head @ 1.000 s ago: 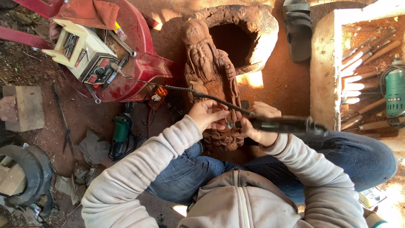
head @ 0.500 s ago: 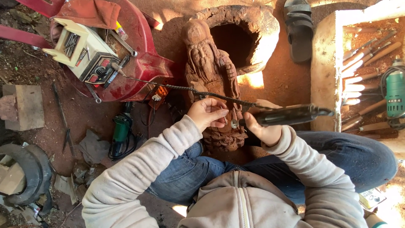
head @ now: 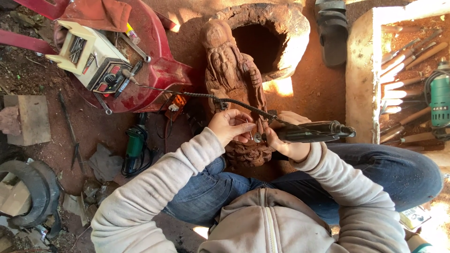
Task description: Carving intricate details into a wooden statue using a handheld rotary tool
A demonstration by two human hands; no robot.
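In the head view, the person sits on the reddish ground with legs in blue jeans around a carved wooden statue [head: 232,79], which lies on the ground between the knees and reaches up toward a hollow stump [head: 272,37]. The right hand [head: 290,140] is closed around a dark rotary handpiece [head: 311,132] that lies almost horizontal, its tip pointing left toward the lower part of the statue. A black flexible shaft [head: 201,96] runs from the handpiece across the statue to a cream motor box [head: 89,58] on a red plastic chair [head: 159,70]. The left hand [head: 232,126] has its fingers curled and pinched just beside the tip of the handpiece — whether it grips a small bit there I cannot tell, it is too small.

A green power tool [head: 133,145] lies on the ground left of the knees. At the right, a concrete tray [head: 361,79] holds many wooden-handled chisels [head: 403,56] — a second green tool [head: 439,98] is at its edge. A black sandal [head: 333,30] lies near the stump.
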